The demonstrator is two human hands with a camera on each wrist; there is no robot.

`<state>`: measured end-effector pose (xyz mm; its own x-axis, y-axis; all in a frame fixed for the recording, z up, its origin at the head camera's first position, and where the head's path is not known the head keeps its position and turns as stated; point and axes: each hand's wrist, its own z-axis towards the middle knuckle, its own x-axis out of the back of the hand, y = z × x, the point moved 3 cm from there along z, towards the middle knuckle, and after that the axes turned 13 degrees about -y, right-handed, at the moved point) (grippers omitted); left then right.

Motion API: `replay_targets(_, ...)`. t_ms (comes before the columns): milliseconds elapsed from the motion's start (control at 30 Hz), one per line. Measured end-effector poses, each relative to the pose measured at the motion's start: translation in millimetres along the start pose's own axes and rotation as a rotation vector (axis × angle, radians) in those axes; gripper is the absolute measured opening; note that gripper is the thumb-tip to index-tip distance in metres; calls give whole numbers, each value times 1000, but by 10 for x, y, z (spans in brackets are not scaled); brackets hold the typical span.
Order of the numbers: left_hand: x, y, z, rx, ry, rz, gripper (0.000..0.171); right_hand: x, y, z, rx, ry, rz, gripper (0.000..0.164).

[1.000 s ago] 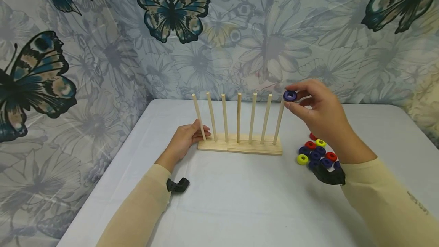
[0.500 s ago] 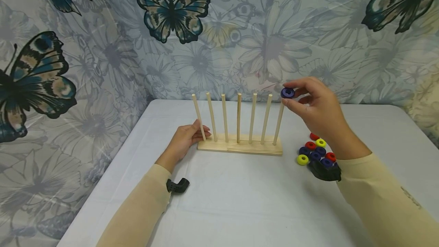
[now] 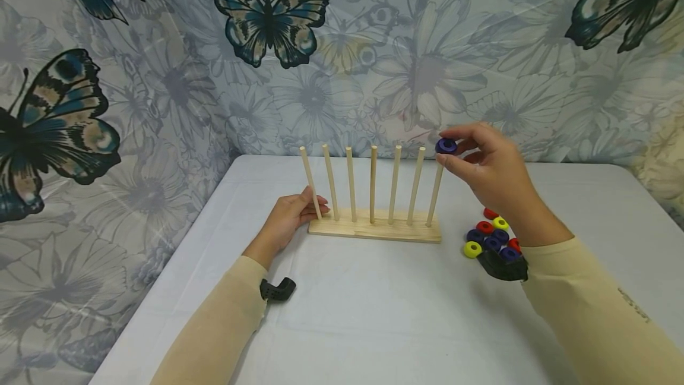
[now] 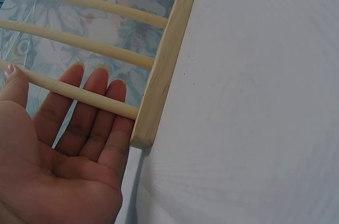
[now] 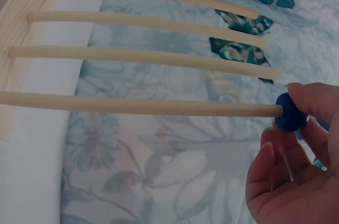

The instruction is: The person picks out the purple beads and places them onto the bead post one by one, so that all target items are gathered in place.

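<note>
A wooden stand [image 3: 374, 230] with a row of several upright pegs is on the white table. My right hand [image 3: 494, 174] pinches a dark blue ring [image 3: 446, 146] between thumb and fingers at the top of the rightmost peg [image 3: 435, 195]. In the right wrist view, the peg's tip meets the blue ring [image 5: 291, 113]; how far it goes in is hidden. At the stand's left end, my left hand [image 3: 288, 214] lies against the leftmost peg [image 4: 85, 96]. Its fingers extend loosely behind that peg, and the thumb touches it higher up.
Right of the stand, partly behind the right wrist's black camera mount [image 3: 502, 267], lie several loose rings, including a yellow ring [image 3: 472, 249], a red ring [image 3: 485, 227] and a blue ring [image 3: 475, 236]. A butterfly-patterned cloth [image 3: 342, 94] hangs behind the table.
My right hand has shifted slightly left with the blue ring, which has tilted flatter and come over the rightmost peg's top. My left hand and the stand keep their places.
</note>
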<state>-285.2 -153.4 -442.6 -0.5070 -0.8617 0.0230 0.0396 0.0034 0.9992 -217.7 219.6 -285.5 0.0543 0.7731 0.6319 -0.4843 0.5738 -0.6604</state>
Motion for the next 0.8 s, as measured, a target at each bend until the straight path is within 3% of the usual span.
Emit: replay_targets(800, -6, 14, -8, -3, 4, -4, 67, -30, 90, -32, -54, -43, 22, 36)
